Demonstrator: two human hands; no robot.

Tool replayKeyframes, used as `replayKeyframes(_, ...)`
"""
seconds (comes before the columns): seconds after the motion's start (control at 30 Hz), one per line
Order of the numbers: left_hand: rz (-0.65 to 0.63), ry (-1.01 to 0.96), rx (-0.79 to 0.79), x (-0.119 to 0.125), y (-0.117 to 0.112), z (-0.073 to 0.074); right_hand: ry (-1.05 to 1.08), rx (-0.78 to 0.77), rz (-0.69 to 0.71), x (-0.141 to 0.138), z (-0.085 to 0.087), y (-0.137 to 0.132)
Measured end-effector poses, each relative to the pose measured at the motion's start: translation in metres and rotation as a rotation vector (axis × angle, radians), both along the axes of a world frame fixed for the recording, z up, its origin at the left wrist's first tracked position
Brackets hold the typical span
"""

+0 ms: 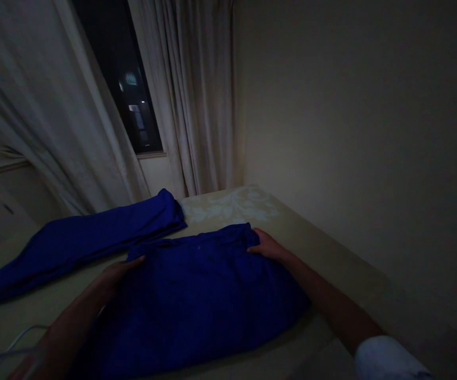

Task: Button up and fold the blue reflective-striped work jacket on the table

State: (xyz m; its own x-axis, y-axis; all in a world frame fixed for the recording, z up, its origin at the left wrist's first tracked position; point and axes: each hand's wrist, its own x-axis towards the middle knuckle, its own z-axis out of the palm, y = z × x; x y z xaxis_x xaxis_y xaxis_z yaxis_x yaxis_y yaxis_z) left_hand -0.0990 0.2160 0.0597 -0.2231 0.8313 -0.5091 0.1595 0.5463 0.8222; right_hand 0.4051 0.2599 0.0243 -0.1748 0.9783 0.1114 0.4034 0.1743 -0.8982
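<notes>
A wide piece of blue cloth [208, 295], which looks like a garment with a waistband along its far edge, lies spread on the bed [292, 221]. My left hand [120, 272] grips its far left corner, thumb on top and the fingers hidden beneath. At the far right corner my right hand [266, 245] pinches the same edge, its fingers partly behind the cloth. Behind and to the left rests a second blue cloth [94, 232], folded into a long strip; neither hand touches it.
A plain wall [351, 132] borders the bed on the right. Pale curtains [200, 95] hang beyond the far edge around a dark window [121, 79]. A white cable [18, 338] loops near my left forearm. The room is dim.
</notes>
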Motion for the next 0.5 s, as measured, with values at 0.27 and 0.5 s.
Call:
replayKeyframes(0.27,-0.061,0.487,0.646,0.056,0.075,0.101,-0.353,0.344,-0.336,0.023,0.118,0.075)
replayKeyframes(0.5,-0.057,0.672,0.658,0.094,0.096,0.099,-0.345,0.364,-0.476,0.005,0.121,0.082)
